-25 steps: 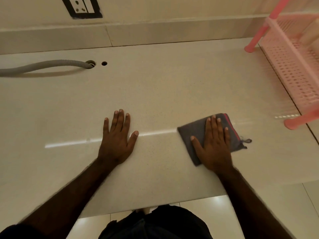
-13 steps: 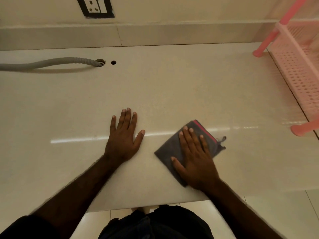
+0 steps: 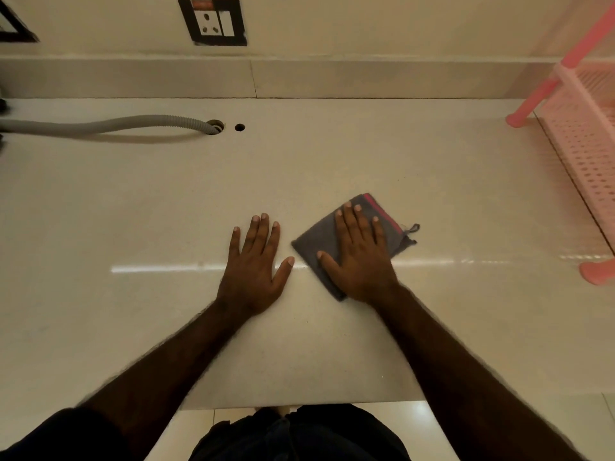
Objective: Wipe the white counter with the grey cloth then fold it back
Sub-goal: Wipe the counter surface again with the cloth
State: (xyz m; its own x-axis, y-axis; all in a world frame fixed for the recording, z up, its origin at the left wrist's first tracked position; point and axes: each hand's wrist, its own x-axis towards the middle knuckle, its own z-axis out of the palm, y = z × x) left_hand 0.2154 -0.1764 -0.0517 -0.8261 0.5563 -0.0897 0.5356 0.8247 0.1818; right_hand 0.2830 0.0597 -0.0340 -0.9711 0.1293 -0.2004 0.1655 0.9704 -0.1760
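We seem to be at a home kitchen or utility counter: a polished white counter [image 3: 332, 161] meets a tiled wall with a switch-and-socket plate [image 3: 213, 21], a grey corrugated hose [image 3: 109, 125] drops into a hole, and a pink plastic rack [image 3: 585, 134] stands at the right

Right hand [image 3: 361, 257] slid cloth [image 3: 392, 232] toward left hand [image 3: 254, 266].

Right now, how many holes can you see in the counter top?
2: the larger hole at the back left, with the grey hose running into it, and the small open hole just right of it. None seems hidden.
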